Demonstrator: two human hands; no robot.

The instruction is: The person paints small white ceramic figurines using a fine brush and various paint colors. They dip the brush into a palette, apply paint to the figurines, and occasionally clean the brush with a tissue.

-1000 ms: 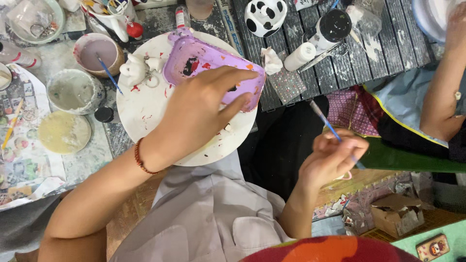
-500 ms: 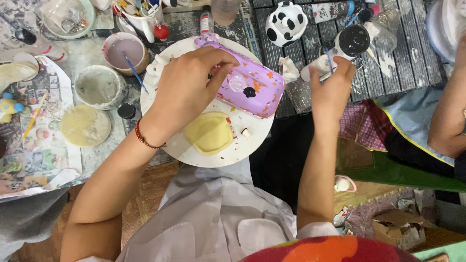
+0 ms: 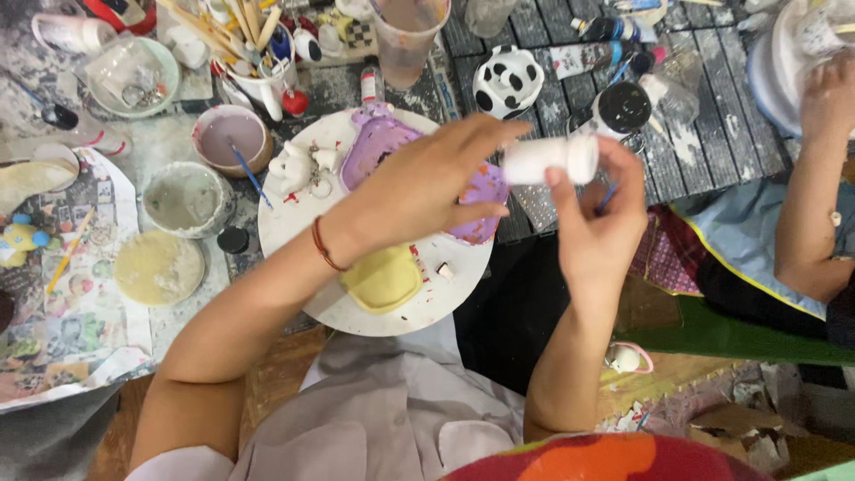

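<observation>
Between both sets of fingers, a small white paint bottle [image 3: 548,160] is being gripped: left hand [image 3: 427,183] pinching one end, right hand [image 3: 598,218] closing on its cap, brush tucked in. Below the left fingers, the purple-painted ceramic piece [image 3: 383,147] is lying partly coated; unpainted pieces are waiting.

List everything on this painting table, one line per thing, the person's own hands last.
white paint bottle: one, white, held between both hands above the plate's right edge
round plate: one, white, centre of table
purple ceramic piece: one, purple, on the plate, partly under the left hand
yellow piece: one, pale yellow, near edge of plate
spotted ceramic ball: one, white with black spots, behind the plate
bowls: two, one grey and one mauve, left of plate
brush cup: one, white, far left
co-worker's arm: one, right edge
left hand: on the bottle's end
right hand: gripping the bottle, brush tucked in
</observation>
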